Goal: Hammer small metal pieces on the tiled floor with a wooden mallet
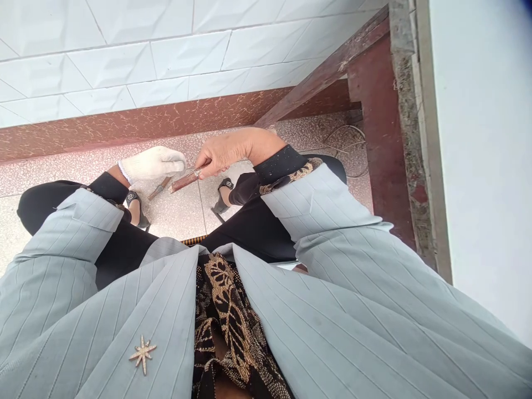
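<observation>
My left hand [153, 163], in a white knit glove, is out in front of me on the left with its fingers drawn together. Whatever it may be pinching is hidden or too small to name. My bare right hand [226, 152] is closed around a reddish-brown wooden-handled tool [185, 182]. The handle's blunt end points down and left, and a thin metal part shows beside the fingers. The two hands are close but apart. Below the glove, a second brown piece with a greyish end [159, 189] shows against the floor; I cannot tell whether it touches the glove.
Speckled floor tiles [178, 213] lie under my black shoes [139, 209]. A white tiled wall [124, 61] with a reddish-brown skirting [166, 119] stands in front. To the right are a worn brown wooden frame [378, 138], a white surface [482, 166] and a pale cable [347, 149].
</observation>
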`<action>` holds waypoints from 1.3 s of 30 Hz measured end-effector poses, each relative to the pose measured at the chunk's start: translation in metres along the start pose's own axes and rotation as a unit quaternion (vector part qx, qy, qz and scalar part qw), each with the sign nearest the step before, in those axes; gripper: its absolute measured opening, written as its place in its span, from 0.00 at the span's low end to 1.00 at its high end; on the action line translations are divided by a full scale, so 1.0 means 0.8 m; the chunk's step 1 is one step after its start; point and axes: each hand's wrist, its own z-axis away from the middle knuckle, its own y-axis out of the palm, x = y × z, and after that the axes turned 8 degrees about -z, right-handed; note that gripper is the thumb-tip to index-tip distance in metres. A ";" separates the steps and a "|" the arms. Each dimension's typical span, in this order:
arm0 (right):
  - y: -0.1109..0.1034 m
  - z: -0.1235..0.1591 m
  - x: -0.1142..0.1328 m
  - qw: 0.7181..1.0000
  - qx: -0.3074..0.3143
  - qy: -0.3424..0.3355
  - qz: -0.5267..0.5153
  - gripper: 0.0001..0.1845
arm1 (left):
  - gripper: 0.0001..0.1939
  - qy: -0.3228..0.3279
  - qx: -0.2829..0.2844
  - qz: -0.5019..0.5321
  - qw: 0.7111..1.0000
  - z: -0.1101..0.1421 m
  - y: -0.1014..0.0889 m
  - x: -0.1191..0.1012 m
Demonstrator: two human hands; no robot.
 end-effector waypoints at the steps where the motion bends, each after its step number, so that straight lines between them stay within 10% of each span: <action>1: -0.001 -0.001 -0.001 1.000 0.010 -0.010 0.002 0.15 | 0.17 0.003 0.006 0.005 1.000 0.000 0.000 0.000; 6: -0.005 -0.001 -0.009 0.995 0.009 -0.097 -0.015 0.12 | 0.17 0.004 0.023 0.073 0.997 -0.003 0.011 0.009; 11: -0.001 0.005 -0.003 0.975 -0.156 -0.147 -0.053 0.14 | 0.20 -0.014 -0.003 0.130 0.991 -0.013 0.040 0.022; 17: -0.007 -0.014 -0.003 0.932 -0.361 -0.003 0.039 0.13 | 0.17 -0.025 0.073 0.041 0.996 -0.015 0.044 -0.005; 22: -0.009 -0.020 -0.014 0.938 -0.207 0.108 0.257 0.12 | 0.18 -0.019 0.013 -0.016 1.000 -0.008 0.023 -0.010; 28: -0.001 -0.011 -0.006 0.986 -0.047 0.068 0.147 0.08 | 0.16 -0.043 -0.050 0.066 0.996 -0.003 0.004 -0.007; 39: -0.013 0.004 -0.013 0.992 -0.030 -0.089 0.088 0.09 | 0.17 -0.076 -0.052 0.175 0.980 -0.016 0.017 0.003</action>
